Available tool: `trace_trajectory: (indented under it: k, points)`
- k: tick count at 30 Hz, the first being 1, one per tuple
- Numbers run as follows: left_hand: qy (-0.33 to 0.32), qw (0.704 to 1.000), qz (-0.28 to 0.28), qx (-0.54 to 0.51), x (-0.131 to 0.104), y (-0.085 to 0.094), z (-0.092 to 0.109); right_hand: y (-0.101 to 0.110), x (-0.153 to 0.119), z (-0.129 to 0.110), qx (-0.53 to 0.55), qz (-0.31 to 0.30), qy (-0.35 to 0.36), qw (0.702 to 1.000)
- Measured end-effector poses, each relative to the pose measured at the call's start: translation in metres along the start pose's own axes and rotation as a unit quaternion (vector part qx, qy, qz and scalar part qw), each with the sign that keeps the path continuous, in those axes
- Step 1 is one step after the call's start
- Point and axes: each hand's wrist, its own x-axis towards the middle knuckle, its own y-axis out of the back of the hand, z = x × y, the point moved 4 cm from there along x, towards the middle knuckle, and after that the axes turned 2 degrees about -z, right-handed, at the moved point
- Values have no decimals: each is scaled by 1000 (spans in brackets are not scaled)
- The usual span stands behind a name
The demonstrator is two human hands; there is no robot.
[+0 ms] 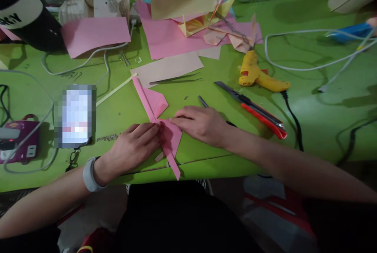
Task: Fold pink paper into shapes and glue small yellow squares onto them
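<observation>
A folded pink paper piece (172,139) lies slantwise on the green table, with a long narrow strip along it and wider folded flaps at its right side. My left hand (137,143) presses its fingertips together on the strip near the middle. From the right, my right hand (203,123) pinches the upper edge of the lower flap between thumb and fingers. Tweezers (173,79) rest on a pale paper sheet just beyond. A thin dark tool (202,101) lies partly hidden behind my right hand.
Right of my hands are a red utility knife (263,117) and a yellow glue gun (259,74) with its cord. A phone (77,115) and a purple power block (22,143) sit left. Pink sheets (159,41), folded yellow paper (196,23) and a dark bottle (29,17) stand farther back.
</observation>
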Motion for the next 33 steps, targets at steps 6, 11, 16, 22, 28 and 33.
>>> trace_trajectory:
  k: [6, 11, 16, 22, 28, 33]
  points:
    - [10, 1000, -1, -8, 1, 0, -1, -2, -5, -8, -113, -34, 92, 989]
    - [31, 999, 2, -22, 2, 2, -3, -4, -6, -10, -133, -61, 99, 984]
    - [44, 998, 8, -33, 2, 3, -3, -5, -9, -13, -102, -58, 71, 991]
    - [52, 999, 5, -15, 1, 4, -1, -12, -12, -12, -136, -33, 100, 985]
    - [67, 998, 19, -5, 3, 2, -2, -12, -12, -8, -117, -14, 95, 988]
    - [111, 993, 19, 23, 6, -1, -5, -12, -13, -6, -70, -19, 81, 994]
